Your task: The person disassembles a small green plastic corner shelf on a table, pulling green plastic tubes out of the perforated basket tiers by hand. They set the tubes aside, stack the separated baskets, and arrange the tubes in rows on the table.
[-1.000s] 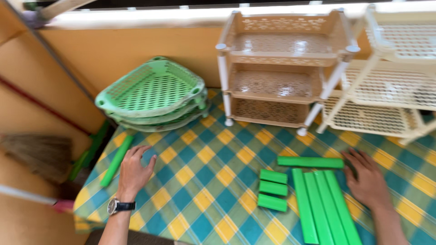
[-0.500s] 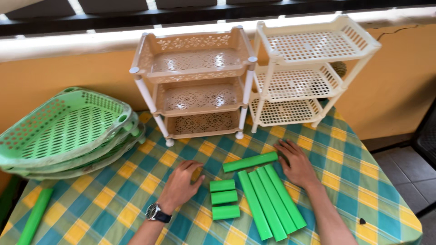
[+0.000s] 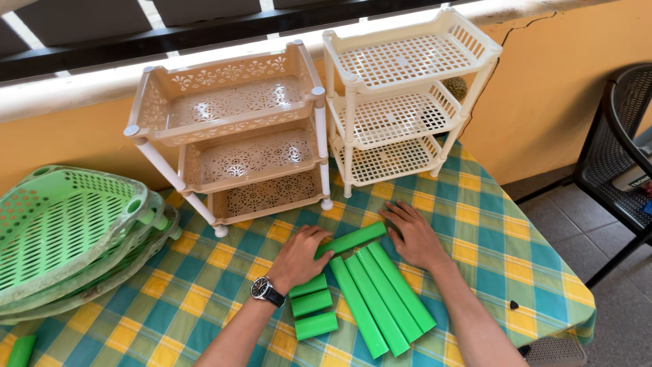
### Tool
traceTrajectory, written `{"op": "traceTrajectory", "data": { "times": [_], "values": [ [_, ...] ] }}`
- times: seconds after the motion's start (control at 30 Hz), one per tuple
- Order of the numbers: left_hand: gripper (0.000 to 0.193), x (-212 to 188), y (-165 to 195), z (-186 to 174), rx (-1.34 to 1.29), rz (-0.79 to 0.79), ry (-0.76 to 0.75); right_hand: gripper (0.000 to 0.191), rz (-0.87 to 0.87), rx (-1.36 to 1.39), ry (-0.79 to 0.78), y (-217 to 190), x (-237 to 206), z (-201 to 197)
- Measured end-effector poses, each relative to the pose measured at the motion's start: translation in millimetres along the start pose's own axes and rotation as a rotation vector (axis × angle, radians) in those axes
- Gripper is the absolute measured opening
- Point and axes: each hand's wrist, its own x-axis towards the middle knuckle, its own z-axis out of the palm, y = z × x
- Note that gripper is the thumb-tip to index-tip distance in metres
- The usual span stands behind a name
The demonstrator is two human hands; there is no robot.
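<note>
On the checked yellow and blue tablecloth, the left hand curls over one end of a green tube lying at twelve o'clock from the long green tubes, while the right hand rests flat and open just beside its other end.

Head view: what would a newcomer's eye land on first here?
Bright green plastic tubes lie side by side on the checked tablecloth, with the left hand and right hand on a crosswise tube above them. Behind stand a beige three-tier rack and a white one; stacked green trays sit far left.
</note>
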Motion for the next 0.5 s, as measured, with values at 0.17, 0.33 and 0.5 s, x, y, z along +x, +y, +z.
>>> {"op": "traceTrajectory", "data": {
  "times": [0.17,0.33,0.5],
  "values": [
    [0.037,8.2,3.8,6.8,0.002,0.043,0.017,0.047,0.006,0.007,-0.006,1.4,1.0,-2.8],
    [0.035,12.3,3.3,7.6,-0.026,0.029,-0.009,0.047,0.002,0.004,-0.003,1.8,0.9,-1.3],
    [0.028,13.3,0.1,8.1,-0.026,0.067,0.014,0.048,0.012,0.003,-0.011,2.1,1.5,-0.1]
  ]
}}
